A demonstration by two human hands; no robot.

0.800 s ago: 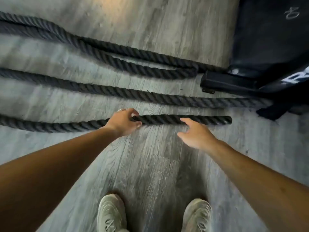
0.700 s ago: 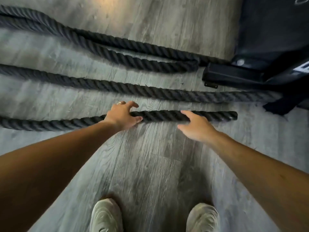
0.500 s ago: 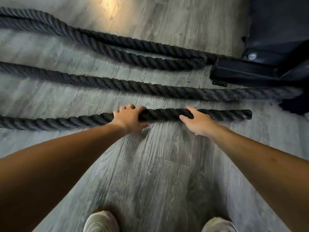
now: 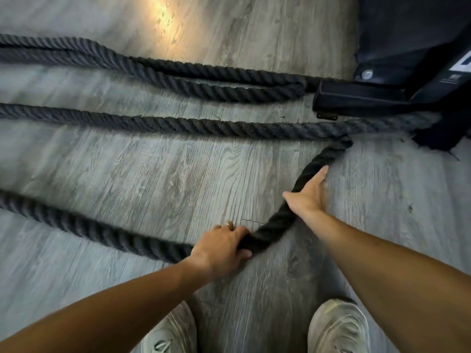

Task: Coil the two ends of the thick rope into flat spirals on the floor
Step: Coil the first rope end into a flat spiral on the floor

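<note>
A thick dark rope (image 4: 96,231) lies on a grey wood-grain floor (image 4: 158,174). Its nearest run comes in from the left edge, bends sharply under the left hand (image 4: 221,247), which is closed over the bend with a ring on one finger, and then climbs up and right to its end (image 4: 344,143), which touches the middle run (image 4: 178,124). The right hand (image 4: 307,197) lies flat along this rising stretch, fingers extended and thumb spread across it. Farther off, two more runs (image 4: 204,80) lie close together and reach a black frame (image 4: 356,100) at the upper right corner. Two pale shoes (image 4: 339,327) stand at the bottom edge.
</note>
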